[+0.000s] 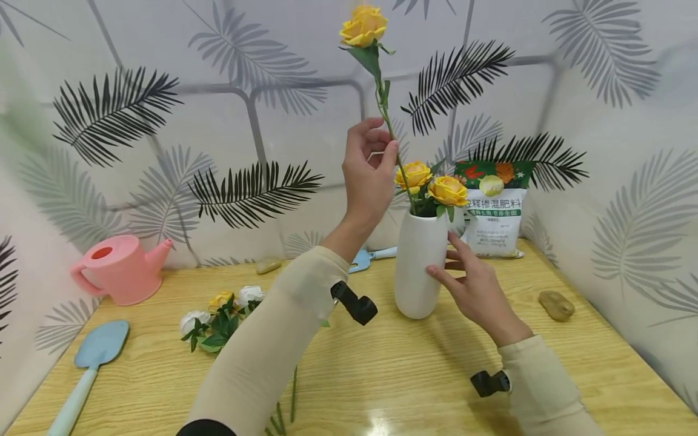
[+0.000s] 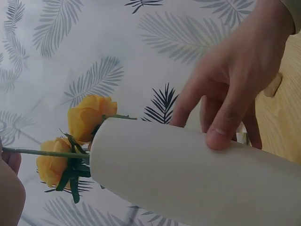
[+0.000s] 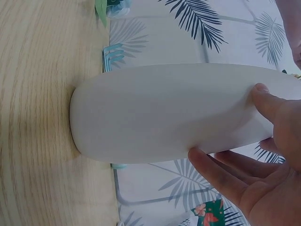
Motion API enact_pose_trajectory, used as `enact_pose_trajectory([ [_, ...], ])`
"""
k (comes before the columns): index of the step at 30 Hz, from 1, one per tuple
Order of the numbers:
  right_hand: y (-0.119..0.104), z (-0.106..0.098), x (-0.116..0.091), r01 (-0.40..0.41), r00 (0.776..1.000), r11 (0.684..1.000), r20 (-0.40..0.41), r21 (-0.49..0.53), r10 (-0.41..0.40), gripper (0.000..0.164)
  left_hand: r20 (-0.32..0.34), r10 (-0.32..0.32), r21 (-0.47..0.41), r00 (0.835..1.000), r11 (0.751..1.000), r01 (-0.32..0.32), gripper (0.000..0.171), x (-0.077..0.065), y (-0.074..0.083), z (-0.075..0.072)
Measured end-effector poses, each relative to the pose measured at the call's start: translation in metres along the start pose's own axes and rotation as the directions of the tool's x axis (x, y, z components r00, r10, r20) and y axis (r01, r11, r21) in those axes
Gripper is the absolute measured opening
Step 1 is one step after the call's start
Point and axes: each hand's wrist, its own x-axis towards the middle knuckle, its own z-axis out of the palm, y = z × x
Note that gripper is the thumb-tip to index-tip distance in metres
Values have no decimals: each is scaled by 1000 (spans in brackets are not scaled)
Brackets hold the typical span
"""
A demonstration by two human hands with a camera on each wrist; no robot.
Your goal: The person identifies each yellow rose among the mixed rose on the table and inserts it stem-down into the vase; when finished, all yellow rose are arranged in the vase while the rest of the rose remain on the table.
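Note:
My left hand point(image 1: 369, 172) pinches the thin green stem of a long yellow rose point(image 1: 363, 27) above the white vase point(image 1: 418, 266). Its bloom stands high over the hand, and the stem's lower end goes into the vase mouth, where the tip is hidden. Two yellow roses point(image 1: 448, 191) stand in the vase, their blooms just over the rim. My right hand point(image 1: 481, 293) holds the vase's right side, thumb on the front and fingers at the side and behind. The right wrist view shows the vase base point(image 3: 89, 117) upright on the table.
White and yellow flowers point(image 1: 220, 321) lie left on the wooden table point(image 1: 382, 375), partly behind my left sleeve. Beyond them are a pink watering can point(image 1: 131, 272) and a blue shovel point(image 1: 102, 345). A fertilizer bag point(image 1: 493, 221) stands behind the vase, with a blue fork point(image 1: 360, 261) and stones point(image 1: 556, 305) nearby.

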Motion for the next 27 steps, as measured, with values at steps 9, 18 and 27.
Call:
enact_pose_trajectory([
  [9,-1,2,0,-1,1000,1000,-4,3,1,78,58,-18,58,998,998,15,35,-20,-13,-12],
  [18,-1,1,0,5,1000,1000,-16,-10,-5,78,64,-75,44,995,996,72,26,-28,-18,-16],
  [27,0,3,2,16,1000,1000,-21,-13,-16,77,80,-145,108,986,985,136,27,-37,-20,-19],
])
